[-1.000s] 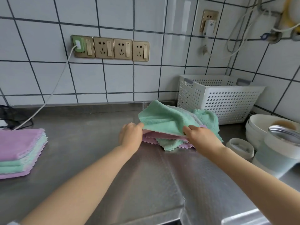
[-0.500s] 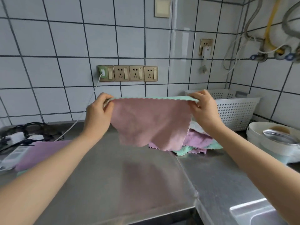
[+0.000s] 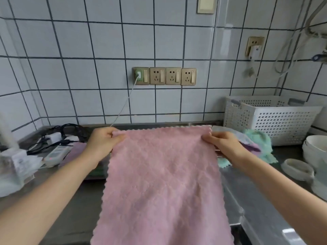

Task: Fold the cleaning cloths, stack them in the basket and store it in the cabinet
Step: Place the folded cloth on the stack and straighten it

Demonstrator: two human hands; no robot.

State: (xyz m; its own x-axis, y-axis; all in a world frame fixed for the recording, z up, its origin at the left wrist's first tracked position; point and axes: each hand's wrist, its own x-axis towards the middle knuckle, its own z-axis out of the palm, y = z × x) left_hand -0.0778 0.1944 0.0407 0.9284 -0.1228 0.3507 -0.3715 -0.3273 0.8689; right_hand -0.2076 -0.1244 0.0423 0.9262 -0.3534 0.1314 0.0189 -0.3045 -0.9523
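Pink cloth [image 3: 162, 183] stretched flat between both hands, left hand [image 3: 101, 143] pinching its far left corner, right hand [image 3: 223, 145] pinching far right corner, white basket [image 3: 276, 121] beyond.

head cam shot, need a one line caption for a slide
Both hands, left hand and right hand, pinch the pink cleaning cloth by its top corners, spread above the steel counter.

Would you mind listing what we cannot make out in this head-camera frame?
- Pink cloth, pinched by left hand and right hand: near edge cut off by the frame's bottom.
- Folded stack: mostly hidden behind the left hand and cloth.
- Unfolded cloths: number unclear, partly hidden by the right hand.
- Basket: the near wall hides its inside.
- Items at far left: blurred.
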